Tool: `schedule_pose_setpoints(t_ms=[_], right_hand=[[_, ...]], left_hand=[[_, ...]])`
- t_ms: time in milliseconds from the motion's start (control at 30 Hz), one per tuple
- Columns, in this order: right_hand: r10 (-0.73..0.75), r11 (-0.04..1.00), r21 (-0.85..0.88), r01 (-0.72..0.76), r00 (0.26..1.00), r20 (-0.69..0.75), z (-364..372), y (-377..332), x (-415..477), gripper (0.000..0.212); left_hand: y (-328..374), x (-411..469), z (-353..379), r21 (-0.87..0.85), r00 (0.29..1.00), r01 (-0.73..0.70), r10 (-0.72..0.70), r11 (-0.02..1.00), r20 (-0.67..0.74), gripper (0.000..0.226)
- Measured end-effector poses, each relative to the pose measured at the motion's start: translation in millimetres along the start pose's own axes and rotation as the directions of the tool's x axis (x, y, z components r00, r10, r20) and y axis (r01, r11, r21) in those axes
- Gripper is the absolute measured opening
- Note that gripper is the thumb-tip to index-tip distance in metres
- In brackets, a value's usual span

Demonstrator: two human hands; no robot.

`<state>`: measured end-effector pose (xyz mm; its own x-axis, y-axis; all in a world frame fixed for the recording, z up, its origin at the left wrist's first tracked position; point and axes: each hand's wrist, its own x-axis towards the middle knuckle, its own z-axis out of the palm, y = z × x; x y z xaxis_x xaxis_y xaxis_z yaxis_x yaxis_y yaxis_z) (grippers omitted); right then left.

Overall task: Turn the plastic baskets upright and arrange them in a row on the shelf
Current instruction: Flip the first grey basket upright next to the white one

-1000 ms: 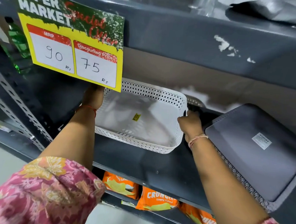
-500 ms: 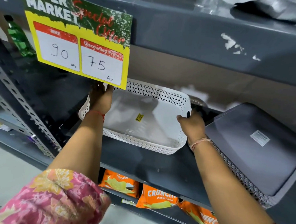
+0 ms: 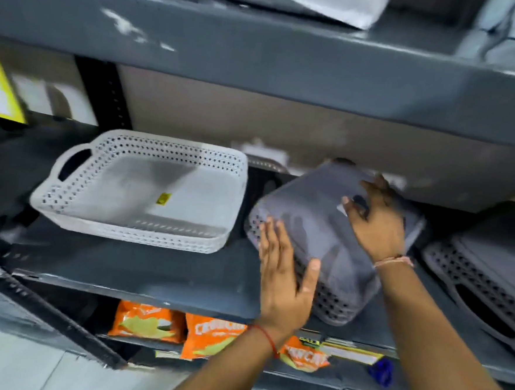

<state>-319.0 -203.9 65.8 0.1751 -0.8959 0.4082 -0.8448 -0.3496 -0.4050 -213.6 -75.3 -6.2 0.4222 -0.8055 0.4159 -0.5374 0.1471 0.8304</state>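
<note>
Now, just right of the upright white basket (image 3: 137, 192) on the shelf (image 3: 141, 273), both spread hands, left hand (image 3: 285, 276) and right hand (image 3: 373, 221), press on the overturned grey basket (image 3: 318, 229), which seemingly needs lifting and flipping next.

I see both hands, left hand (image 3: 284, 276) and right hand (image 3: 376, 221), on the overturned grey basket (image 3: 315, 226); the white basket (image 3: 146, 193) sits upright beside it on the shelf (image 3: 141, 273).
</note>
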Motion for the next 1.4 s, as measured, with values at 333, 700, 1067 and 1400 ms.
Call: schedule_pose_setpoints(t_ms=[333, 700, 1067, 1400], right_hand=[[0.312, 0.95, -0.051, -0.309, 0.916, 0.253, -8.9, 114.6, 41.8, 0.091], [0.386, 0.891, 0.154, -0.427, 0.891, 0.24, -4.8, 124.3, 53.2, 0.087], [0.406, 0.694, 0.686, -0.219, 0.906, -0.121, -63.7, 93.9, 24.9, 0.045], [0.53, 0.25, 0.967, 0.042, 0.83, -0.173, -89.0, 82.5, 2.2, 0.028]], left_hand=[[26.1, -40.4, 64.3, -0.265, 0.84, 0.476, -0.523, 0.838, -0.145, 0.122], [27.0, -26.6, 56.0, -0.365, 0.784, 0.476, -0.574, 0.8, -0.237, 0.087], [27.4, 26.8, -13.7, -0.796, 0.767, 0.212, -0.601, 0.567, -0.224, 0.061], [32.5, 63.3, -56.1, -0.732, 0.83, 0.125, -0.475, 0.669, -0.293, 0.072]])
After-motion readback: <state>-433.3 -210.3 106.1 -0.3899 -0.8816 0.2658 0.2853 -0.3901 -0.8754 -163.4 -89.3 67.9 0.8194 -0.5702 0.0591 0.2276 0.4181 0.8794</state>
